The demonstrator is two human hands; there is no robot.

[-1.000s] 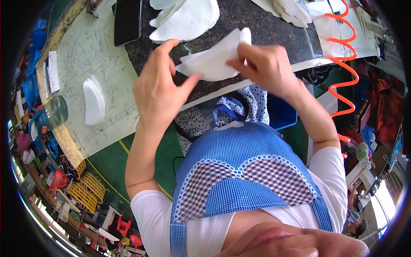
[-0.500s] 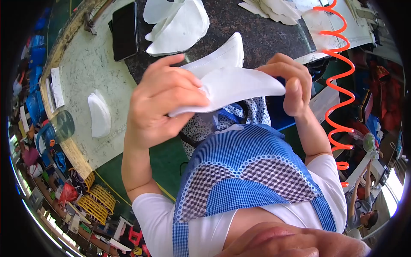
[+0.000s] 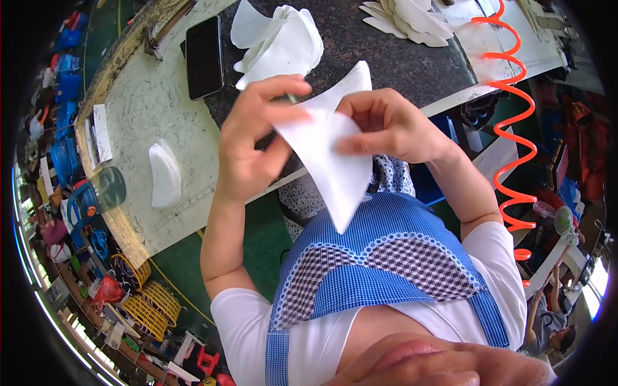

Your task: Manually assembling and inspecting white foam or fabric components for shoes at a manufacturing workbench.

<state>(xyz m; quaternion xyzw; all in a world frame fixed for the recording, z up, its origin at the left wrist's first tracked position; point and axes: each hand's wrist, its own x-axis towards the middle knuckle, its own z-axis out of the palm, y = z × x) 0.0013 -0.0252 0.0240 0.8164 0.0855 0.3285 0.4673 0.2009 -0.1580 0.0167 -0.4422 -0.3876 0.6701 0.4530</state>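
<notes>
A white, curved, pointed sheet piece (image 3: 341,174) hangs between my hands over the apron, its tip pointing down. My right hand (image 3: 393,128) pinches it along its right side, with the thumb on the near face. My left hand (image 3: 254,138) is closed at its upper left edge; those fingertips are smeared by motion. Behind it, a second white piece (image 3: 351,82) sticks up toward the far side, partly hidden by my fingers and the front piece. Whether the two are joined I cannot tell.
A dark stone slab (image 3: 347,38) on the worktable bears a pile of white pieces (image 3: 283,45) and cream pieces (image 3: 412,22). A black phone (image 3: 205,58) lies left, beyond a small white stack (image 3: 165,175) and a clear jug (image 3: 109,188). An orange coiled hose (image 3: 515,135) hangs right.
The front white piece has swung from lying sideways to pointing down toward the apron. My right hand has moved left, close to my left hand, which has shifted slightly right and up.
</notes>
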